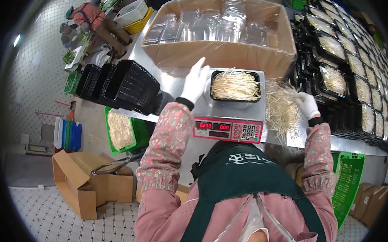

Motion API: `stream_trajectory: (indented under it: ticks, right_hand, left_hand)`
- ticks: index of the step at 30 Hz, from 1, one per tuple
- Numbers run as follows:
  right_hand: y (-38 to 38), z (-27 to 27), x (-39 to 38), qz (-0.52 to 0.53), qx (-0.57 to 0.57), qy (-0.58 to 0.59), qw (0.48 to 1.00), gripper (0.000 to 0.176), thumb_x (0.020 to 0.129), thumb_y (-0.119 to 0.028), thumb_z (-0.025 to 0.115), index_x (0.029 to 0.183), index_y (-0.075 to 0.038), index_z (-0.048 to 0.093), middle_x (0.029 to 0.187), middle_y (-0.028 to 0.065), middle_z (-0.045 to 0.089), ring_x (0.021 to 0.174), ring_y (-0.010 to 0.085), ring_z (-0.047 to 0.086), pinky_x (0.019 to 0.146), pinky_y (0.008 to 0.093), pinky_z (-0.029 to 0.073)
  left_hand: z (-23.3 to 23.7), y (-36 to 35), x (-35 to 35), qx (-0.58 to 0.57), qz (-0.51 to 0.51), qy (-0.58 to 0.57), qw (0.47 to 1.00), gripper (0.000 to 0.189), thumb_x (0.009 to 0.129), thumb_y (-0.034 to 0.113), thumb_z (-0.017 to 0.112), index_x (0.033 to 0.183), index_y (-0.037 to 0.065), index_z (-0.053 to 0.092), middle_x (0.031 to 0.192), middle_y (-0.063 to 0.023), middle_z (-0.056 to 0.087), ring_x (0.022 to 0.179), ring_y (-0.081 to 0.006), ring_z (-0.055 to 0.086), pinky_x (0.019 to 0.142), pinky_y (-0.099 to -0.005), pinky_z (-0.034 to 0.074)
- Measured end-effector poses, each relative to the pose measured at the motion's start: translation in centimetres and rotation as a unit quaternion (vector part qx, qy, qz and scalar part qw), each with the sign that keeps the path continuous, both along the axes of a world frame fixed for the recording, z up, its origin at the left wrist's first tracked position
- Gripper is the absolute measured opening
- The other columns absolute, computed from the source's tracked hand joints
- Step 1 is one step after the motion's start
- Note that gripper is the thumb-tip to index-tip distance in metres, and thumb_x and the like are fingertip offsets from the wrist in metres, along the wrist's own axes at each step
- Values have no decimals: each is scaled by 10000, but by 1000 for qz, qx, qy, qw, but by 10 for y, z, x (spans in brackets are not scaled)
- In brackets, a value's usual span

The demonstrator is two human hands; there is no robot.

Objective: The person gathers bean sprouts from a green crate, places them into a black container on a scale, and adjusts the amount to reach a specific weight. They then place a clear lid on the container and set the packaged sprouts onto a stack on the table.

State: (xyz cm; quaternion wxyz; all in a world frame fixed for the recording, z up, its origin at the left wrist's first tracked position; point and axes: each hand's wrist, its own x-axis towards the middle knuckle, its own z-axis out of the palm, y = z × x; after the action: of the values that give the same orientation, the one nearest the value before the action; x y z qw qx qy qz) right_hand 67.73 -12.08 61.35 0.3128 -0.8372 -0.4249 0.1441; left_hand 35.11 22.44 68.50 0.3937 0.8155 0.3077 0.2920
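A black tray of bean sprouts [235, 85] rests on the platform of a digital scale [228, 130] with a red-framed panel; its display seems to read 0.230. My left hand [194, 83], in a white glove, is held just left of the tray with its fingers stretched out and nothing in them. A loose heap of bean sprouts [282, 108] lies on the metal table right of the scale. At the heap's right edge is my right hand [307, 105], also white-gloved, its fingers curled against the sprouts; the fingertips are partly hidden.
Behind the scale stands a cardboard box [225, 51] of clear plastic lids. Black empty trays [131, 87] are stacked at left, filled trays [333, 83] at right. Green crates [120, 129] stand below the table. Another person [95, 20] works at the far left.
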Motion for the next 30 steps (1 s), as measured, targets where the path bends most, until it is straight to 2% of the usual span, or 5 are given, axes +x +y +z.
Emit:
stream_trajectory:
  ticks: [12,19,22,25,30]
  right_hand:
    - [72,110,-40,60,167,136,975,162,913,-47,649,1053,32,653,891,28,688,780,60,578,728,231,484]
    - [144,144,-89,193,238,137,942,174,898,-78,669,1052,1,675,893,36,691,833,100,611,744,261,500]
    - [175,92,-100,242,158,34,957,184,879,-244,675,982,-93,695,920,121,689,859,300,656,772,366,514]
    - [183,65,-107,246,66,-113,960,228,846,-264,685,1001,-97,689,914,139,684,904,334,649,785,406,516]
    - [161,69,-89,222,45,-98,969,175,830,-218,671,932,-79,699,863,149,672,880,349,649,772,433,518]
  left_hand:
    - [-74,-29,35,172,-51,10,984,382,847,7,570,1213,93,638,1415,-132,510,1380,-375,366,1134,-417,333]
    - [-44,-30,26,-145,-83,-190,967,595,958,17,408,1525,12,228,1526,-149,377,1433,-230,316,1184,-340,196]
    - [-49,-34,27,-258,-76,-371,889,543,1016,121,375,1529,21,229,1549,-152,334,1450,-256,277,1194,-361,158]
    - [-33,-47,23,-10,-72,-142,987,474,998,114,394,1460,11,385,1490,-175,417,1412,-281,346,1173,-370,232]
    - [-56,-45,22,250,-69,97,961,396,972,182,477,1352,93,545,1411,-132,511,1363,-336,390,1108,-450,315]
